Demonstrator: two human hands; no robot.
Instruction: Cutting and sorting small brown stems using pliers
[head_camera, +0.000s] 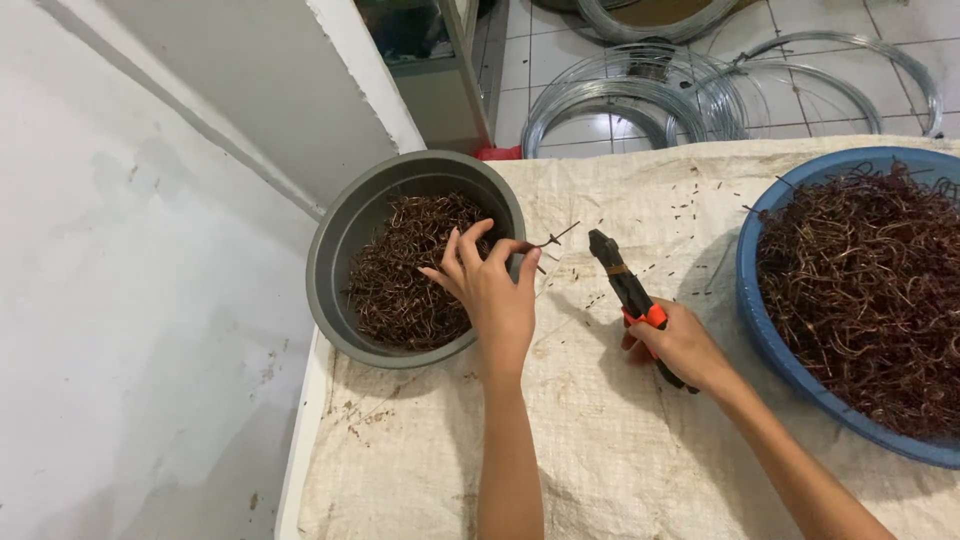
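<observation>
Right hand (680, 345) closed on pliers (628, 290), jaws shut, above tabletop (620, 440). Left hand (492, 290) pinching wire piece (553, 239) at grey bowl (345, 235) rim. Blue basin (765, 330) right, full of wire.

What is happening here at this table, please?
A person works with brown wire pieces on a table covered by a woven sack. The left hand pinches one short wire piece at the rim of the grey bowl, which holds cut pieces. The right hand grips pliers, jaws pointing toward that piece. A blue basin of longer tangled wire sits at the right.
</observation>
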